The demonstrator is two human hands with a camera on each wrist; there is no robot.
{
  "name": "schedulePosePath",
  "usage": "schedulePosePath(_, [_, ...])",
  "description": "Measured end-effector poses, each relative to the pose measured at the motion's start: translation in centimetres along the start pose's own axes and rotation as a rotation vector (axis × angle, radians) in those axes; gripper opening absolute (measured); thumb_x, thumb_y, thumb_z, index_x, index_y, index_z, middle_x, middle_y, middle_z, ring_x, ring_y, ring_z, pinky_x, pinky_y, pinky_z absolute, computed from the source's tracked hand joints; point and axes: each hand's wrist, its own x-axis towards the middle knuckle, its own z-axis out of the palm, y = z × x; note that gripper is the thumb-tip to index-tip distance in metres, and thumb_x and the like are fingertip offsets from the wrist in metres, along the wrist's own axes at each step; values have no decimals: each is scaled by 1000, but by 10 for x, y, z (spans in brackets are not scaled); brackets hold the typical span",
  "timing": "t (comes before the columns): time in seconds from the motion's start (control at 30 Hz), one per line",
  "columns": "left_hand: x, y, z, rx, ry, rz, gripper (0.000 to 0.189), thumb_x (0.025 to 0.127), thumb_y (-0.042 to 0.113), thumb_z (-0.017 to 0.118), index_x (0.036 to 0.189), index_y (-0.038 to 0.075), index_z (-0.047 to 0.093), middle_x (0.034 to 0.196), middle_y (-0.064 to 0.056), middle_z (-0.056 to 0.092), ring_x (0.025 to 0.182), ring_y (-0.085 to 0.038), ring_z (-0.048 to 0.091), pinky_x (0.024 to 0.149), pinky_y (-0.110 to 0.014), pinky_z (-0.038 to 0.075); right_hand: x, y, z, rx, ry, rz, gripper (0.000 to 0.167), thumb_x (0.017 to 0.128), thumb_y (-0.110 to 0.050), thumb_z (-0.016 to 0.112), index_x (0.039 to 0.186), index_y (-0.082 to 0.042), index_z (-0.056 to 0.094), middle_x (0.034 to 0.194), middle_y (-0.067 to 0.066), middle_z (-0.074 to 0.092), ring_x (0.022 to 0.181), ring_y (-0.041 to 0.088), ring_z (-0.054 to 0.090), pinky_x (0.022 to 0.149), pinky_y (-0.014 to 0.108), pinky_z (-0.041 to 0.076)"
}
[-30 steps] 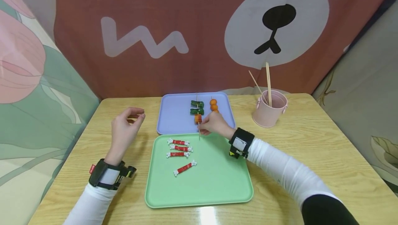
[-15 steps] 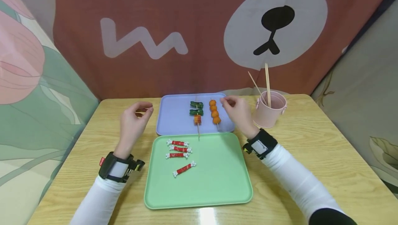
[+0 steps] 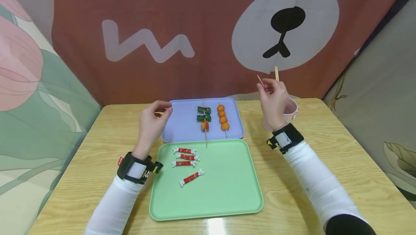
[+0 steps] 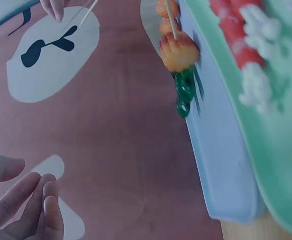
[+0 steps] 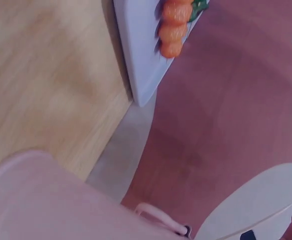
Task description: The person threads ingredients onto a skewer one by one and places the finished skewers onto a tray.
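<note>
My left hand (image 3: 152, 125) hovers by the left edge of the blue tray (image 3: 178, 130), fingers loosely bent and holding nothing; its thumb and fingertips stand apart in the left wrist view. At the pink bucket (image 3: 291, 105), my right hand (image 3: 273, 101) has thumb and fingers apart around a thin bamboo skewer (image 3: 259, 79), whose upper end sticks up between them. It largely covers the bucket. On the blue tray lie a skewer with green pepper pieces (image 3: 204, 118) and a browned chunk (image 3: 205, 126), and a skewer of orange balls (image 3: 222, 118).
In front of the blue tray sits a green tray (image 3: 224, 191) with several red-and-white stick pieces (image 3: 191, 178) on its left half. Thicker sticks (image 3: 276, 73) also stand in the bucket. A brown bear-print cloth (image 3: 146, 79) hangs behind the wooden table (image 3: 81, 177).
My right hand has let go of the pepper skewer, leaving it on the blue tray, and moved right and up to the bucket. My left hand has drifted right toward the blue tray.
</note>
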Motion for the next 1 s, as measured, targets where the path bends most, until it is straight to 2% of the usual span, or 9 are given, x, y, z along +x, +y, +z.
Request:
schedulePosePath(0.17, [3,6,11,-41,-8,12,14,86,14,68,97,5,71,93,-8,72,81,-19,66,65,-20,48,12,6,3,-53,7,-16,31,87,-30,68,107,-5,69,94,15,62,93,27,55,83,35,38])
schedulePosePath(0.33, [4,14,21,-56,-37,8,15,87,16,68,98,6,70,94,-8,71,82,-19,66,67,-26,50,18,9,8,-87,-38,-47,32,88,-30,67,111,-8,70,99,14,68,91,29,56,83,40,36])
schedulePosePath(0.5, [3,20,28,-53,-84,6,16,87,16,67,100,5,69,96,-8,71,83,-20,66,68,-29,51,21,7,11,-119,-60,-34,34,89,-32,65,114,-10,69,107,11,70,89,28,63,75,36,41])
schedulePosePath(0.73, [1,24,34,-20,-193,5,19,87,17,67,102,5,69,100,-10,68,85,-22,66,71,-34,53,22,7,12,-128,-80,3,29,90,-30,64,111,-12,72,102,9,72,87,22,67,69,25,45])
schedulePosePath(0.87, [1,24,36,0,-217,-2,20,87,19,67,102,6,69,101,-10,69,86,-22,66,71,-35,54,23,7,11,-128,-93,13,29,90,-31,63,110,-12,72,102,8,73,86,19,69,68,19,46])
schedulePosePath(1.0, [1,24,35,7,-222,-11,21,88,19,67,103,5,69,101,-10,69,86,-22,66,71,-35,54,23,5,9,-121,-96,18,29,90,-32,63,109,-13,73,102,6,73,87,17,69,66,11,43])
